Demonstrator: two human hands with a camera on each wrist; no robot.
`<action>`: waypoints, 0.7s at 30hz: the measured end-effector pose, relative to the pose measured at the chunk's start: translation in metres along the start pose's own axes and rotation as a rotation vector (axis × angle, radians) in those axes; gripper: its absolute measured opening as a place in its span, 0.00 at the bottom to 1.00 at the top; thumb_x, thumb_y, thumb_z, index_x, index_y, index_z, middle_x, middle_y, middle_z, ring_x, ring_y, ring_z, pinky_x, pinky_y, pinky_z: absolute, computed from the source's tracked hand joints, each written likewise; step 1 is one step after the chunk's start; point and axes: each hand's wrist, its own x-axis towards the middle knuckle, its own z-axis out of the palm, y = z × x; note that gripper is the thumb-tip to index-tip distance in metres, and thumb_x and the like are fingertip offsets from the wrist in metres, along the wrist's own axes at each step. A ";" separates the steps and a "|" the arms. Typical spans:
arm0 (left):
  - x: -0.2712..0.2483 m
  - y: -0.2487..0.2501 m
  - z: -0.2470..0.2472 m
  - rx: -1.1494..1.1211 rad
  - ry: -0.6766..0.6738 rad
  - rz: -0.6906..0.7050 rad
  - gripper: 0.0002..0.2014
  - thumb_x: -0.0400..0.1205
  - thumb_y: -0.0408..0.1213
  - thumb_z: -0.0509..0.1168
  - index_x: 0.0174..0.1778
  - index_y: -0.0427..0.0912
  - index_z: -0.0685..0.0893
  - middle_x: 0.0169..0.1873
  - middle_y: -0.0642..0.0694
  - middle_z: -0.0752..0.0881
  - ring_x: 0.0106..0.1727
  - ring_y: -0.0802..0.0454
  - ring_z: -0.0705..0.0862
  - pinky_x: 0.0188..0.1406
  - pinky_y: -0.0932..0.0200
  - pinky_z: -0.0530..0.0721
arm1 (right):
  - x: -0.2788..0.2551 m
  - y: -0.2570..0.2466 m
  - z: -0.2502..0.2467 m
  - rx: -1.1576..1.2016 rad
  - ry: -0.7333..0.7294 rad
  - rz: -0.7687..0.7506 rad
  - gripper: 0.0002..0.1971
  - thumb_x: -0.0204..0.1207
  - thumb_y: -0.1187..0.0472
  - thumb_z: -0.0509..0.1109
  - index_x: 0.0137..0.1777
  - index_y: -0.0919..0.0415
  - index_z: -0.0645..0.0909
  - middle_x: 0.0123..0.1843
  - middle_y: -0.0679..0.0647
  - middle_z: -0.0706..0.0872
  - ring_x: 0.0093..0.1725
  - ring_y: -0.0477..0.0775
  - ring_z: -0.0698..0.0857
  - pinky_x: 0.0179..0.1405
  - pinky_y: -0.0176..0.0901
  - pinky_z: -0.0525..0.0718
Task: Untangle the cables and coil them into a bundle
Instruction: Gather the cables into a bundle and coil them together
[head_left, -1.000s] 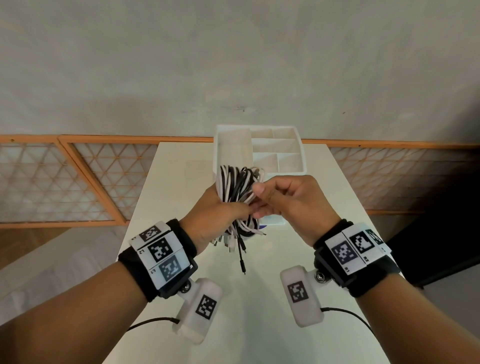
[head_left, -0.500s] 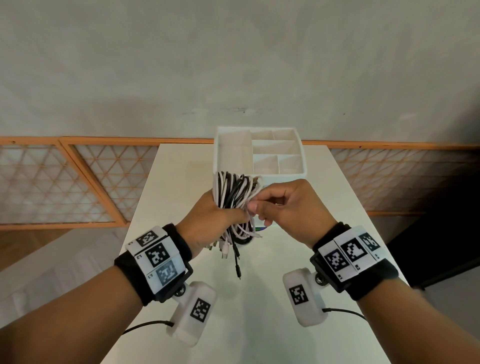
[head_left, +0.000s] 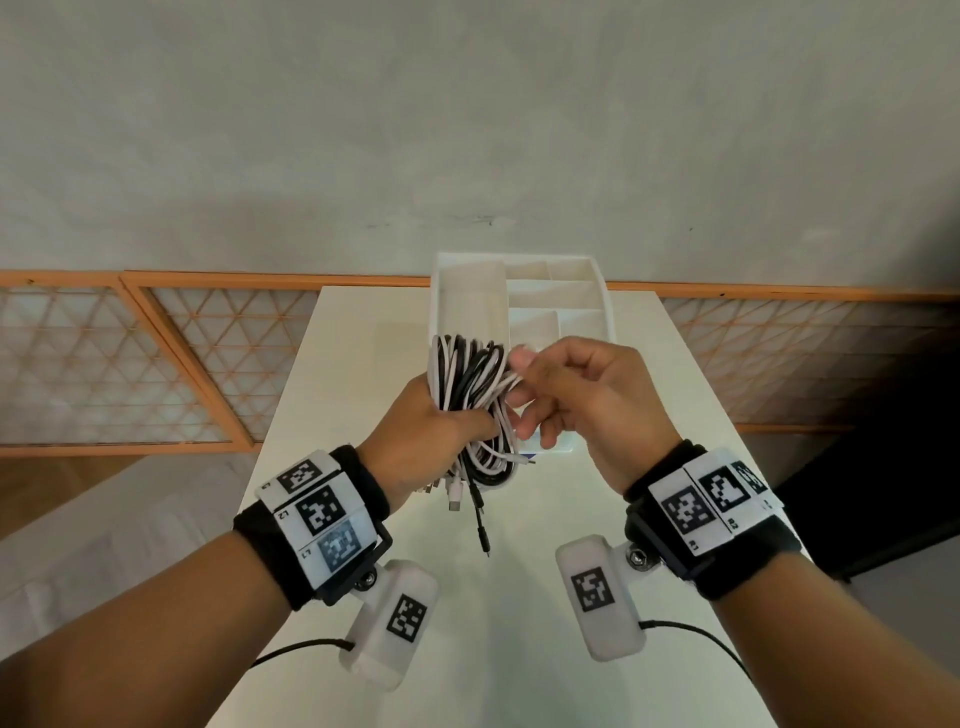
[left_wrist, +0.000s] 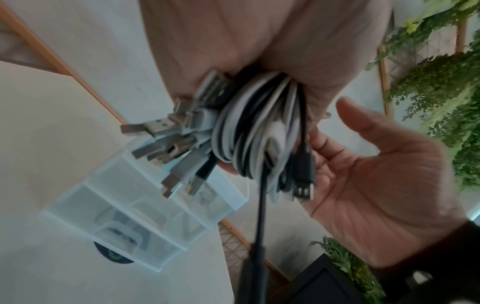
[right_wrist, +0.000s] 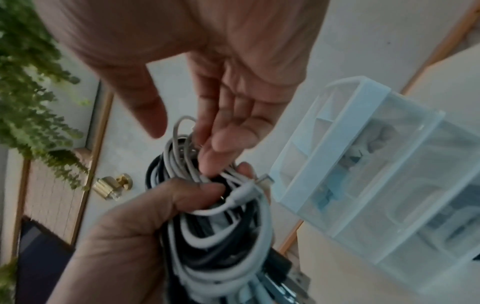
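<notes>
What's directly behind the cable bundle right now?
A white compartment organizer sits on the table behind the cable bundle, which the left hand grips. Its near compartments are hidden by the bundle and right hand.

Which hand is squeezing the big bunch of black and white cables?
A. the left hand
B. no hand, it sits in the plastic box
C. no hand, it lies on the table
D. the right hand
A: the left hand has its fingers and thumb wrapped round the cable bundle, holding it up above the table, while the right hand only touches strands with its fingertips.
</notes>
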 end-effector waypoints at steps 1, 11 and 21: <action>0.000 -0.002 0.000 -0.005 0.014 -0.013 0.11 0.68 0.28 0.66 0.41 0.45 0.88 0.36 0.49 0.91 0.41 0.52 0.90 0.46 0.55 0.83 | 0.002 -0.001 0.000 0.057 0.043 0.008 0.12 0.73 0.64 0.79 0.49 0.72 0.82 0.35 0.65 0.89 0.25 0.60 0.84 0.25 0.44 0.79; -0.005 -0.004 -0.001 0.080 -0.056 -0.019 0.13 0.70 0.25 0.70 0.49 0.39 0.87 0.42 0.42 0.91 0.44 0.53 0.90 0.44 0.60 0.84 | 0.009 0.004 0.000 0.014 -0.061 0.021 0.19 0.64 0.60 0.83 0.51 0.65 0.82 0.30 0.63 0.82 0.26 0.61 0.82 0.28 0.46 0.81; -0.007 -0.001 -0.004 0.046 -0.090 0.019 0.11 0.76 0.21 0.71 0.53 0.33 0.87 0.44 0.38 0.91 0.47 0.52 0.90 0.48 0.62 0.86 | 0.006 0.008 -0.001 -0.070 -0.180 -0.063 0.18 0.68 0.69 0.83 0.54 0.68 0.79 0.32 0.64 0.81 0.31 0.61 0.86 0.42 0.58 0.89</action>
